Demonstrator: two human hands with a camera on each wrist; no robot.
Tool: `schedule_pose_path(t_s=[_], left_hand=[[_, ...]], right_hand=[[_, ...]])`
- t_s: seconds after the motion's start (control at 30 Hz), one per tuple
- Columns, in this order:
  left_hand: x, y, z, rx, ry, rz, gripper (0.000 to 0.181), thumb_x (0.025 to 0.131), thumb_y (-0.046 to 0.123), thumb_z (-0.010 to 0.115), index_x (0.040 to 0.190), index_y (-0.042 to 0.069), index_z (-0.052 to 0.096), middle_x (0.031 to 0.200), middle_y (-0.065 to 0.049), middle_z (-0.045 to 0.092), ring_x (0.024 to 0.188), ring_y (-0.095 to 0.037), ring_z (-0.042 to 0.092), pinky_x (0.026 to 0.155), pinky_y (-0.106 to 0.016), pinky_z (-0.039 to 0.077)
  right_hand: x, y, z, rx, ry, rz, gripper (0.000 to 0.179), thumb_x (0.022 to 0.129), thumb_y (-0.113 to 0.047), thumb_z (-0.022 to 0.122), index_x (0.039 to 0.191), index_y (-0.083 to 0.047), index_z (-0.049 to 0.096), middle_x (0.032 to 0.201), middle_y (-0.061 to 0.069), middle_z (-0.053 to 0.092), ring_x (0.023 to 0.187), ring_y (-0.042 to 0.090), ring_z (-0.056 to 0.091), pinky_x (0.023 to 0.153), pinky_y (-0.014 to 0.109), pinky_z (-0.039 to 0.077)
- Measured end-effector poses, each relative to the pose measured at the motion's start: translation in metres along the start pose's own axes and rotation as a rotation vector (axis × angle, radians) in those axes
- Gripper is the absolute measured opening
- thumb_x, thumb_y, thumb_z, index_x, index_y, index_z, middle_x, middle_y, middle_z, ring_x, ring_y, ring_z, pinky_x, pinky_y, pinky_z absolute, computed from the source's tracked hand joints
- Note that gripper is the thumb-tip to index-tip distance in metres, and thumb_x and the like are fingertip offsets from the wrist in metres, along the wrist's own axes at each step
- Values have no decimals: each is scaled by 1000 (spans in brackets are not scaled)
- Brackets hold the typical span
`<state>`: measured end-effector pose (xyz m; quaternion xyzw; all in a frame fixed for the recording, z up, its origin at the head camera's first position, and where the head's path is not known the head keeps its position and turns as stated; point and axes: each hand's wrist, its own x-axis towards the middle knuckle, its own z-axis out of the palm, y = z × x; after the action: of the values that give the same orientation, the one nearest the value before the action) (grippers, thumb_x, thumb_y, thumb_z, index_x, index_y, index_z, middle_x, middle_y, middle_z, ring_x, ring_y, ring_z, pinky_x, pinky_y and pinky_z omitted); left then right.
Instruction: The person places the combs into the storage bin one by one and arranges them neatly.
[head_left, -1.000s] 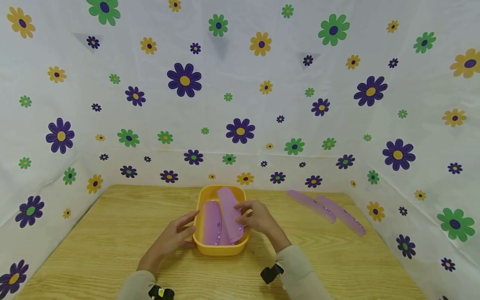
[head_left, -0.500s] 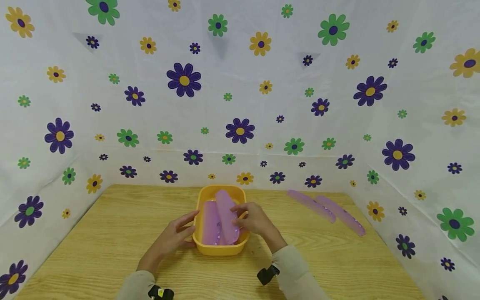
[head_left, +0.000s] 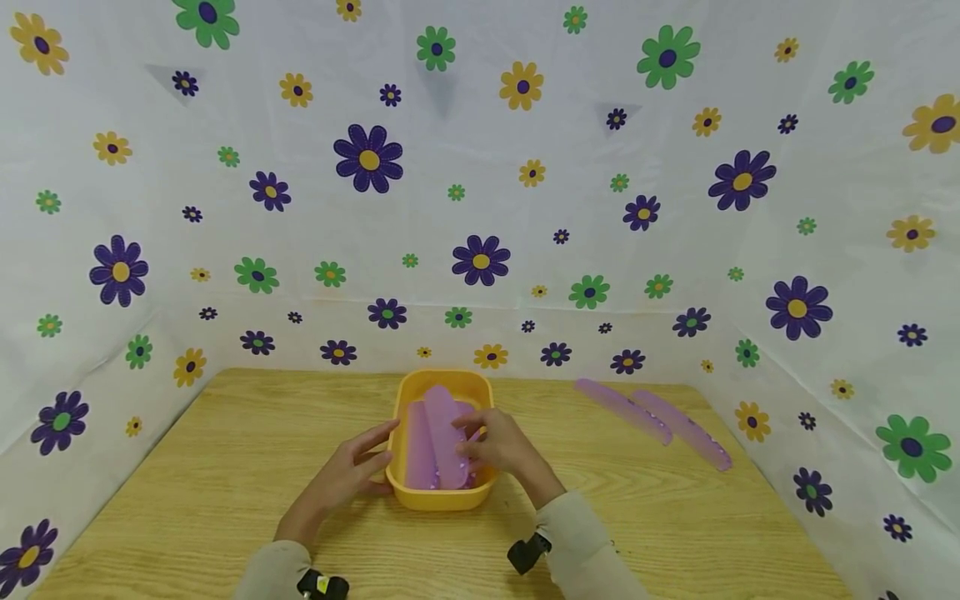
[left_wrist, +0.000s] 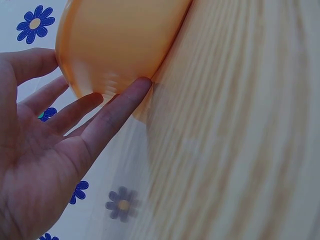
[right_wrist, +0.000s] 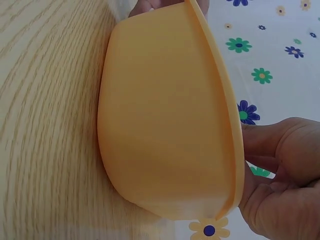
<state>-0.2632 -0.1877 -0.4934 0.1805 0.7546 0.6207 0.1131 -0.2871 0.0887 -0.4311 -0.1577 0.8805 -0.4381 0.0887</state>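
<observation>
A yellow plastic tub (head_left: pixel 442 500) stands on the table with several translucent purple combs in it. My left hand (head_left: pixel 348 467) rests against the tub's left side, its fingers fairly straight; in the left wrist view the left hand's fingertips (left_wrist: pixel 145 82) touch the outer wall. Over the tub's right rim reaches my right hand (head_left: pixel 506 446), its thumb and fingers holding the right edge of the top comb (head_left: pixel 444 429). That comb lies slightly tilted across the others. In the right wrist view the tub wall (right_wrist: pixel 165 115) hides the right hand's fingertips and the combs.
Two more purple combs lie at the back right of the wooden table (head_left: pixel 225 467): one purple comb (head_left: pixel 618 408) and, beside it, another purple comb (head_left: pixel 686 429). A white flowered cloth (head_left: pixel 420 217) encloses the back and sides.
My right hand has moved left and slightly down, and the top comb has shifted left with it and now lies straighter over the others. The left hand and the tub have not moved.
</observation>
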Motion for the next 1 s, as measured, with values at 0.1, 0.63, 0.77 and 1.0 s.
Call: schedule_pose_path(t_s=[0.1, 0.63, 0.77, 1.0], left_hand=[[0, 0, 0, 2, 3, 3, 62, 108, 28, 55, 163, 13, 31, 170, -27, 20, 143, -54, 44, 89, -43, 65], [0, 4, -1, -45, -22, 7, 64, 109, 26, 54, 164, 8, 27, 169, -30, 18, 143, -53, 43, 91, -46, 64], [-1, 5, -1, -42, -23, 6, 64, 109, 27, 53, 164, 8, 27, 169, -31, 16, 144, -54, 42, 91, -46, 64], [-1, 4, 0, -4, -6, 10, 62, 109, 26, 53, 163, 10, 28, 169, -30, 19, 143, -55, 44, 88, -44, 65]], right_hand=[[0, -1, 3, 10, 1, 12, 34, 92, -4, 76, 126, -1, 72, 100, 13, 67, 70, 16, 64, 63, 29, 65], [2, -6, 18, 5, -3, -22, 36, 92, -3, 75, 127, 1, 71, 99, 14, 67, 68, 16, 66, 61, 32, 65], [3, -6, 22, 9, -9, -20, 37, 91, -3, 75, 127, 2, 70, 99, 13, 67, 68, 15, 66, 61, 29, 65], [4, -6, 28, -11, -8, -9, 38, 91, -7, 77, 127, 0, 71, 98, 11, 66, 69, 15, 64, 62, 28, 64]])
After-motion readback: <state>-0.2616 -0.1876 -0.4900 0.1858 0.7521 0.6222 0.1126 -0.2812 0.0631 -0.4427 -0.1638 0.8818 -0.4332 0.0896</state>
